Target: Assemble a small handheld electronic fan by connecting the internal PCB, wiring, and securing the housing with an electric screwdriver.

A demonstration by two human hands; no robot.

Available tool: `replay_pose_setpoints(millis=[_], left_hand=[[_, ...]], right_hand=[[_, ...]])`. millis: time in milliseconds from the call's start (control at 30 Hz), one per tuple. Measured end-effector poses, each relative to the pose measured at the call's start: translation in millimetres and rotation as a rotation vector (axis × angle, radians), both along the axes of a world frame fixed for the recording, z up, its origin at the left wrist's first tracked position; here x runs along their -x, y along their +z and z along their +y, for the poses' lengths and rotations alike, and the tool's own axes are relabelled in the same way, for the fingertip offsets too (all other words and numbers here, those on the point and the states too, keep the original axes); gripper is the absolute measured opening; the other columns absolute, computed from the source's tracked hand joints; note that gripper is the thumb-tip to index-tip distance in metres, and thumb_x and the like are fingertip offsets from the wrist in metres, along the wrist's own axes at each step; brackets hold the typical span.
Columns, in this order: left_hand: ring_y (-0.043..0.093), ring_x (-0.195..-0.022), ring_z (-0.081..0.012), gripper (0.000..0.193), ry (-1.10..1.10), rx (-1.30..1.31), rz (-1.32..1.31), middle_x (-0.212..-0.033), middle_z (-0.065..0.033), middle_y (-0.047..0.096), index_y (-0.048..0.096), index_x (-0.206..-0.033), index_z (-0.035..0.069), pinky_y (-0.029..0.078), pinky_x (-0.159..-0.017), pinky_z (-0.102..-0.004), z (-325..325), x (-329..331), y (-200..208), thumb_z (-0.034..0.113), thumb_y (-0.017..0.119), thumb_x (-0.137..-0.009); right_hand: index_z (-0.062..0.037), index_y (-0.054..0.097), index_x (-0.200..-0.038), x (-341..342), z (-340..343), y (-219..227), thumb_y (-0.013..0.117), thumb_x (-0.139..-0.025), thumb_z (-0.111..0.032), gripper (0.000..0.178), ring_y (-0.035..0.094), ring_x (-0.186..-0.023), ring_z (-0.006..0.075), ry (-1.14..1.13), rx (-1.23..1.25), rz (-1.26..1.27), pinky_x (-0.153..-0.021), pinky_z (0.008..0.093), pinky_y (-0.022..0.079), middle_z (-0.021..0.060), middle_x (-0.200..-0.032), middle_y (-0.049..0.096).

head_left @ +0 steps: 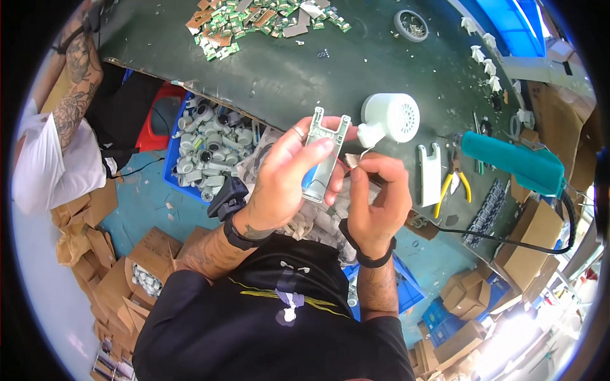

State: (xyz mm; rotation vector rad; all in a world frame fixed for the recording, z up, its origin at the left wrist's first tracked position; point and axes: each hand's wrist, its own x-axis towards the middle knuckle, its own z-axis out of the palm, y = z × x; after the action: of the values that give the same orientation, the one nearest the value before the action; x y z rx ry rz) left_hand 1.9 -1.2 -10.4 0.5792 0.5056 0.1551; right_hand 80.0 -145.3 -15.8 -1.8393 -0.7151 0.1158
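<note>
My left hand is closed around a pale, forked handle shell, its thumb pressing near the top. Inside the shell lies a blue cylindrical cell, partly covered by the hand. A thin red wire runs from the shell toward my right hand, which pinches a small light-brown and whitish piece beside the shell's right edge; its exact kind is too small to tell. A pale round fan head with a slotted grille rests on the table just beyond, and a white wire trails from its neck to my right fingertips.
Right of my hands lie another pale forked shell, yellow-handled pliers and a teal power screwdriver with a black cord. Green circuit boards are heaped at the back. A blue crate of fan parts stands left; a person's tattooed arm is beyond.
</note>
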Motion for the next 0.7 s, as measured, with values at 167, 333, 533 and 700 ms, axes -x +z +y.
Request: replay_pose_setpoints(millis=[167, 333, 533, 700], left_hand=[[0.064, -0.078, -0.0146, 0.041, 0.037, -0.030, 0.012, -0.127, -0.0151, 0.069, 0.049, -0.144, -0.003, 0.055, -0.062, -0.0305, 0.6, 0.1, -2.2, 0.019, 0.051, -0.109], [0.064, -0.076, -0.0143, 0.040, 0.014, -0.103, 0.008, -0.129, -0.0165, 0.069, 0.050, -0.143, -0.003, 0.055, -0.062, -0.0302, 4.7, -0.5, -5.6, 0.018, 0.051, -0.109], [0.064, -0.074, -0.0135, 0.041, -0.153, -0.344, 0.075, -0.122, -0.0166, 0.070, 0.048, -0.144, -0.003, 0.056, -0.061, -0.0292, 5.5, -0.4, -1.3, 0.018, 0.051, -0.109], [0.063, -0.074, -0.0105, 0.037, -0.246, -0.637, 0.134, -0.117, -0.0140, 0.071, 0.049, -0.144, -0.001, 0.055, -0.063, -0.0267, 3.1, 1.4, 7.7, 0.013, 0.049, -0.110]], right_hand=[[-0.0006, 0.064, -0.126, -30.4, -7.7, 15.8, 0.074, -0.084, 0.004, 0.043, 0.064, -0.111, 0.0360, -0.034, 0.159, -0.329, -0.094, 0.0420, 0.052, 0.0194, -0.123, 0.066], [-0.0049, 0.053, -0.150, -54.4, 5.4, 31.1, 0.075, -0.082, 0.004, 0.072, 0.057, -0.128, 0.0419, -0.003, 0.365, -0.406, -0.107, 0.0470, 0.048, 0.0226, -0.139, 0.059], [-0.0053, 0.056, -0.148, -60.7, -5.6, 28.3, 0.077, -0.081, 0.004, 0.070, 0.059, -0.131, 0.0375, 0.010, 0.357, -0.228, -0.111, 0.0440, 0.046, 0.0192, -0.142, 0.061], [-0.0072, 0.060, -0.142, -48.9, -18.7, 39.6, 0.076, -0.081, 0.004, 0.064, 0.058, -0.128, 0.0390, -0.016, 0.443, -0.319, -0.110, 0.0466, 0.045, 0.0188, -0.135, 0.061]])
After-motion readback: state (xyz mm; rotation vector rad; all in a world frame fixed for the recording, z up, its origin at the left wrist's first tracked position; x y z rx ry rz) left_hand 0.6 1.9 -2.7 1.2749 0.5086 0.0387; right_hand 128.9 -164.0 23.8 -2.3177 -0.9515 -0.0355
